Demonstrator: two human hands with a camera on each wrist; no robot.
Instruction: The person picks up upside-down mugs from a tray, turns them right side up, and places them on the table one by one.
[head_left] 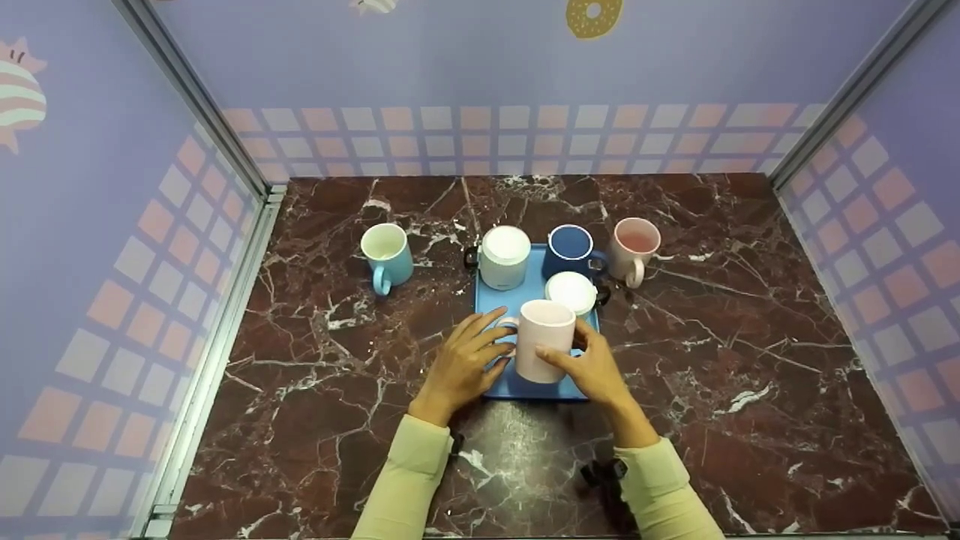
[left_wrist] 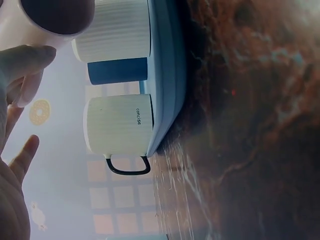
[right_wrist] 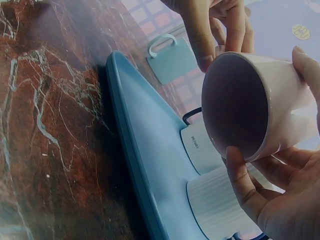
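My right hand [head_left: 596, 367] grips a pale pink mug [head_left: 545, 352] over the front of the blue tray [head_left: 491, 301]. The mug is upside down, its hollow mouth facing the table in both wrist views. My left hand [head_left: 469, 358] is at the handle side, fingers spread and fairly straight, with fingertips right at the handle [head_left: 508, 324]. Behind the mug, two white mugs stand upside down on the tray: one at back left [head_left: 504, 262], marked "concise" in the left wrist view, and one at right [head_left: 571, 291]. Both have black handles. A dark blue mug [head_left: 568, 255] stands at the back right.
Left of the tray a light blue mug [head_left: 390, 259] stands upright on the marbled table [head_left: 337, 390]. A pink mug with a darker inside [head_left: 634, 251] stands close by the tray's right back corner. Patterned walls [head_left: 487, 67] enclose the back and sides.
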